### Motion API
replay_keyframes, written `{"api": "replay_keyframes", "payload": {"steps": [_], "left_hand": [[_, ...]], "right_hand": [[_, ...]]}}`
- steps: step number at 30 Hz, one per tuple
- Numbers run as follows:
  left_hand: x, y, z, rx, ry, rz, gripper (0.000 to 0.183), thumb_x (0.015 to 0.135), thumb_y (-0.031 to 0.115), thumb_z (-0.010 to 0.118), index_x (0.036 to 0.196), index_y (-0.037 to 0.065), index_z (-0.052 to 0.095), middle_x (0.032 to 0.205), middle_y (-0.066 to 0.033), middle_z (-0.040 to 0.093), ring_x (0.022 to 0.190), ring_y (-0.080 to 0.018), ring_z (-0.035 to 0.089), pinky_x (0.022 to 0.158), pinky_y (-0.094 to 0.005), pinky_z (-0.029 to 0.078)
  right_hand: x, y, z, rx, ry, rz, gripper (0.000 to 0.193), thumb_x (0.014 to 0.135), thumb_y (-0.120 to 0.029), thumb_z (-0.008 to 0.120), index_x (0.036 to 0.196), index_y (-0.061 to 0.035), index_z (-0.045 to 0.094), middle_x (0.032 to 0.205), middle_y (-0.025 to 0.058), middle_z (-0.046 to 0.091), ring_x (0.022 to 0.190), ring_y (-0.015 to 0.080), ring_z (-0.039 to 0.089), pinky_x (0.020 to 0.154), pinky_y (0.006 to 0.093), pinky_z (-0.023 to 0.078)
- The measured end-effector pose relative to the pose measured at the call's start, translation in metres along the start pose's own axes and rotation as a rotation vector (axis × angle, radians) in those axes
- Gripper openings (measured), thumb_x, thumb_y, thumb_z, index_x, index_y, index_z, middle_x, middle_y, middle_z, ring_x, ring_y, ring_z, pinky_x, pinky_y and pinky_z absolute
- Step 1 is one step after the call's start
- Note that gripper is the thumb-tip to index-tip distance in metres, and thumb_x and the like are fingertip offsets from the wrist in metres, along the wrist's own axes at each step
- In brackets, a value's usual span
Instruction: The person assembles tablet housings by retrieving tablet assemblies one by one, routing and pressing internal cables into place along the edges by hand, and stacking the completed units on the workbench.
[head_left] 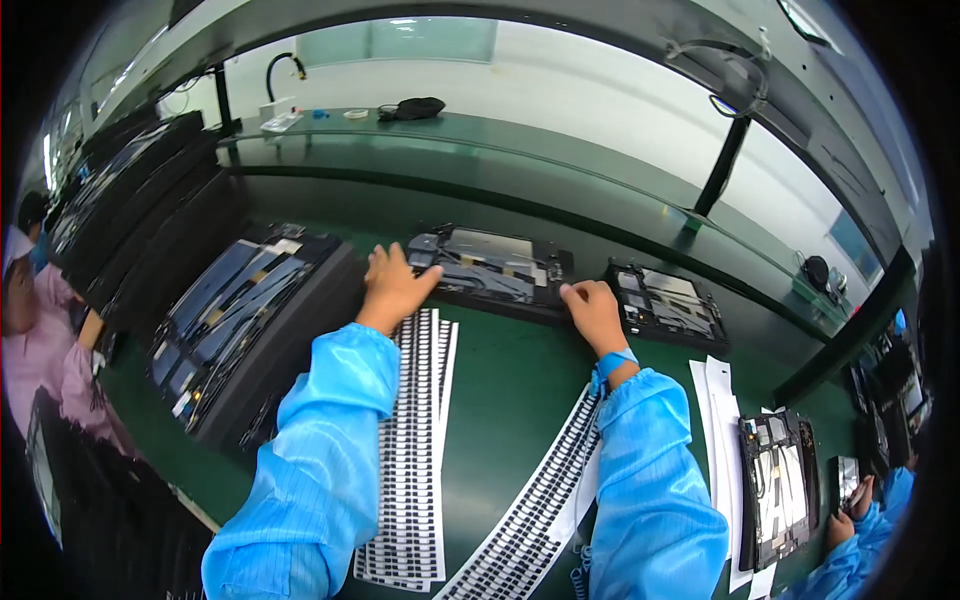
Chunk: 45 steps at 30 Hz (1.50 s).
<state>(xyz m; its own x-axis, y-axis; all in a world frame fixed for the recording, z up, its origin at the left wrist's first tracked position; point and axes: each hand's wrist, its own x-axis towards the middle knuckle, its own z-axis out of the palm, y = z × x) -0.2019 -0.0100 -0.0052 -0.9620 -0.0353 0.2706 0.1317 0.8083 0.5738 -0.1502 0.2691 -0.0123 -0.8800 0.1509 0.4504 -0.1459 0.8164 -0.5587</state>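
Note:
A black tray (540,305) lies in front of me, with opened flat electronic devices (490,250) in it, their inner parts and dark strips bare. My left hand (393,287) is at its left end, thumb against the near corner and fingers apart along the side. At the opposite end my right hand (597,315) pinches the tray's right corner with curled fingers. Below my hands lie white label strips (410,470) with rows of small black marks, and another such strip (530,500) slants beside my right forearm. A blue band (612,365) circles my right wrist.
A tall stack of black trays (190,190) stands at far left, with a nearer stack (270,310) before it. Another tray (668,300) sits right of mine. White sheets (720,420) and a device tray (780,490) lie farther right. Other people work at both sides.

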Motion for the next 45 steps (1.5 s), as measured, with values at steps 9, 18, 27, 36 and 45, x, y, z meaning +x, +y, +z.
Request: {"api": "replay_keyframes", "payload": {"steps": [9,18,27,36,45], "left_hand": [[0.030,-0.005,0.005,-0.773,0.056,0.388,0.059,0.072,0.000,0.064,0.126,0.003,0.044,0.104,-0.0092,0.061,0.097,-0.0157,0.056,0.087,-0.0275,0.042],[-0.058,0.087,-0.050,-0.681,0.600,0.671,0.043,0.072,-0.009,0.051,0.113,0.002,0.048,0.109,-0.0101,0.047,0.107,-0.0203,0.047,0.094,-0.0321,0.037],[-0.190,0.051,-0.046,-0.043,-0.608,1.083,0.049,0.074,0.026,0.064,0.114,-0.001,0.051,0.125,-0.0239,0.042,0.118,-0.0363,0.040,0.098,-0.0426,0.033],[-0.193,0.023,-0.060,-0.038,-0.533,1.007,0.048,0.077,0.026,0.062,0.117,0.000,0.051,0.129,-0.0216,0.040,0.123,-0.0356,0.035,0.100,-0.0454,0.029],[-0.196,0.023,-0.068,-0.173,-0.660,1.132,0.047,0.073,0.024,0.066,0.113,0.002,0.054,0.126,-0.0176,0.046,0.121,-0.0344,0.038,0.099,-0.0465,0.030]], "right_hand": [[0.036,-0.016,0.026,0.764,0.087,0.326,0.043,0.076,-0.033,0.064,0.094,0.0052,0.057,0.097,0.0188,0.057,0.094,0.0275,0.052,0.079,0.0423,0.042],[-0.010,0.014,-0.120,1.201,0.456,0.381,0.015,0.072,-0.009,0.063,0.085,-0.0004,0.061,0.083,0.0095,0.061,0.078,0.0234,0.059,0.073,0.0348,0.047],[-0.194,-0.008,-0.245,0.969,0.547,0.448,0.034,0.080,-0.008,0.057,0.111,0.0034,0.053,0.100,0.0103,0.059,0.087,0.0184,0.059,0.081,0.0290,0.048],[-0.269,-0.022,-0.202,-0.240,0.306,0.256,0.020,0.080,-0.005,0.055,0.100,-0.0009,0.056,0.104,0.0121,0.057,0.097,0.0245,0.052,0.085,0.0326,0.040],[-0.229,-0.169,-0.078,-0.207,-0.080,-0.253,0.007,0.062,-0.001,0.060,0.066,0.0032,0.057,0.104,0.0183,0.054,0.099,0.0341,0.048,0.083,0.0445,0.037]]}}
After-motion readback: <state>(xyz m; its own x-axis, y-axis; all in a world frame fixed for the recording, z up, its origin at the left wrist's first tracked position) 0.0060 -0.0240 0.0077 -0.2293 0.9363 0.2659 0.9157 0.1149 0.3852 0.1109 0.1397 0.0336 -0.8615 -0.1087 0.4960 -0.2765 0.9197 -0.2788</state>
